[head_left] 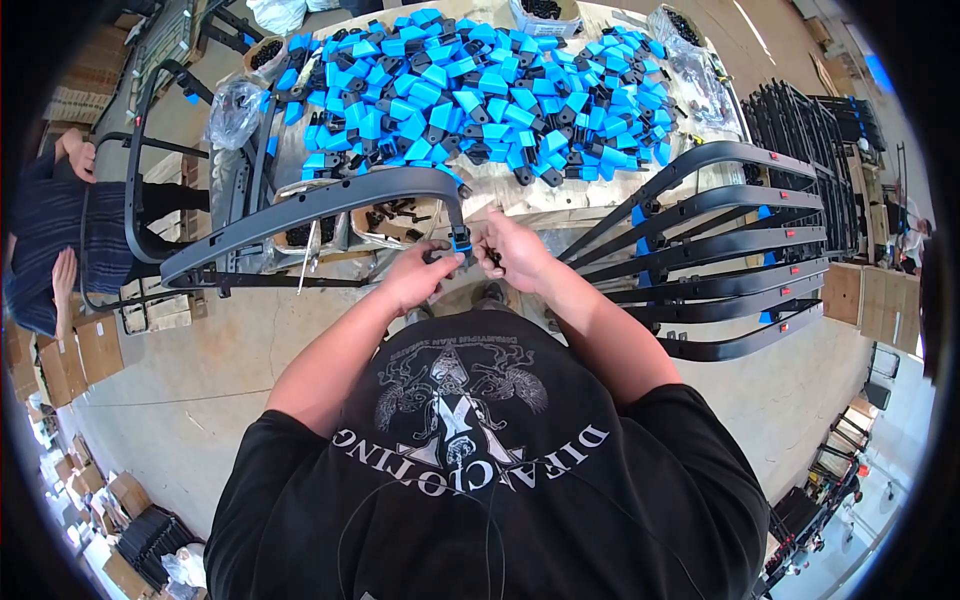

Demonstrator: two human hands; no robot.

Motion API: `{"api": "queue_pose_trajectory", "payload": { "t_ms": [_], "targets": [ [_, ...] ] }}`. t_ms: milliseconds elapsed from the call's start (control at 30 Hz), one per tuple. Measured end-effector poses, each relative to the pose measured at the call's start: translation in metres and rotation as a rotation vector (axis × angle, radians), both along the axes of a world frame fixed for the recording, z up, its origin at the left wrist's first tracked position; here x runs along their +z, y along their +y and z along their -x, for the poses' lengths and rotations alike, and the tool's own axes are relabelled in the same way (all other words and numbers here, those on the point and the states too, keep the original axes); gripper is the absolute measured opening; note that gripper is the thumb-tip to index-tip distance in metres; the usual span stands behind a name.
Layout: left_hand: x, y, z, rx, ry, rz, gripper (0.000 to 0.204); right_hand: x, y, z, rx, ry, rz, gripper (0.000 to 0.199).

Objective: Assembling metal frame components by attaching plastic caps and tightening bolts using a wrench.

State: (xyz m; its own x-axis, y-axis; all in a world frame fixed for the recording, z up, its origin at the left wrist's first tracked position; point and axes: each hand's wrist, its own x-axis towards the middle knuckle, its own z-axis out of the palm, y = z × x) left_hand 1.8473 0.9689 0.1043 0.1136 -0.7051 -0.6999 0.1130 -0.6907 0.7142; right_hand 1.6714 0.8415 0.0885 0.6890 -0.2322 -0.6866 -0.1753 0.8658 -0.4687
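Note:
A black curved metal frame (330, 200) reaches in from the left, and its bent end comes down in front of me. At that end sits a small blue and black plastic fitting (460, 240). My left hand (420, 275) is closed on the fitting, thumb against its lower side. Just to the right, my right hand (512, 250) has its fingers curled together, close to the fitting. Something small and dark shows at those fingers, too little of it to name. Beyond both hands, a big heap of blue and black plastic fittings (470, 85) covers the worktable (590, 195).
Several black curved frames (720, 240) stand fanned out on my right, with more stacked behind. Boxes of small dark parts (400, 215) stand at the table's near edge. A clear plastic bag (237, 112) hangs at the left. Another person (75, 230) handles a frame there.

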Motion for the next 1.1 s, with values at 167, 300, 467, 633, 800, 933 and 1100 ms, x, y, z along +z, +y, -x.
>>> {"api": "queue_pose_trajectory", "payload": {
  "t_ms": [167, 300, 467, 633, 800, 933, 1100],
  "targets": [
    [0.009, 0.024, -0.018, -0.063, -0.231, 0.2, 0.025, 0.025, 0.005, 0.015, -0.081, -0.23, -0.271, 0.075],
    [0.054, 0.016, -0.005, -0.308, -0.609, 0.702, 0.017, 0.035, 0.018, 0.01, -0.064, -0.339, -0.281, 0.077],
    [0.085, -0.003, 0.005, -0.562, -0.841, 0.731, 0.022, 0.045, 0.035, -0.006, -0.076, -0.233, -0.104, 0.07],
    [0.066, -0.001, 0.008, -0.629, -0.904, 0.786, 0.026, 0.042, 0.049, -0.017, -0.13, -0.191, -0.076, 0.052],
    [0.041, 0.011, 0.005, -0.18, -0.536, 0.554, 0.023, 0.005, 0.046, -0.003, -0.066, -0.056, 0.171, 0.045],
    [0.005, 0.001, -0.006, 0.12, -0.281, 0.241, 0.023, -0.005, 0.045, -0.001, -0.132, 0.312, 0.871, 0.034],
    [-0.02, -0.014, -0.004, 0.324, 0.042, 0.14, 0.015, 0.003, 0.035, -0.012, 0.012, 0.35, 1.362, 0.026]
  ]
}}
